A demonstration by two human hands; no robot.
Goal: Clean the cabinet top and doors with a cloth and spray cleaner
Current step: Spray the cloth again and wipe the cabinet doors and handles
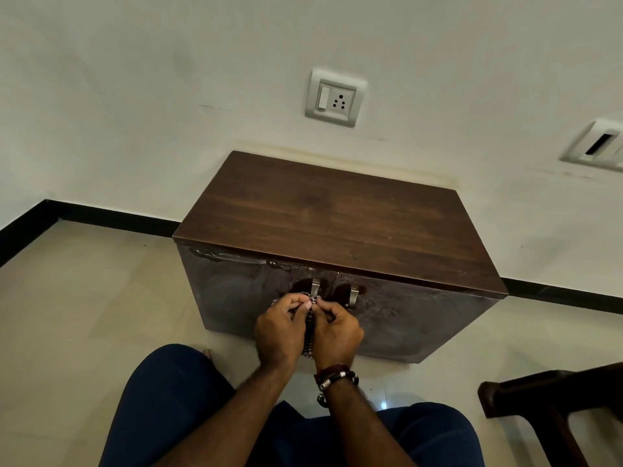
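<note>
A low dark wooden cabinet (337, 217) stands against the wall, its top bare. Its two front doors (242, 298) look smeared and dusty, with two metal handles (353, 297) near the middle seam. A string of small beads (309, 335) hangs at the left handle. My left hand (279, 326) and my right hand (337, 332) both pinch this bead string right in front of the handles. No cloth or spray bottle is in view.
A white wall socket (333, 97) sits above the cabinet and a second plate (596, 146) lies at the right. Black skirting (101, 214) runs along the pale tiled floor. A dark wooden chair part (556, 399) juts in at lower right. My blue-trousered knees fill the bottom.
</note>
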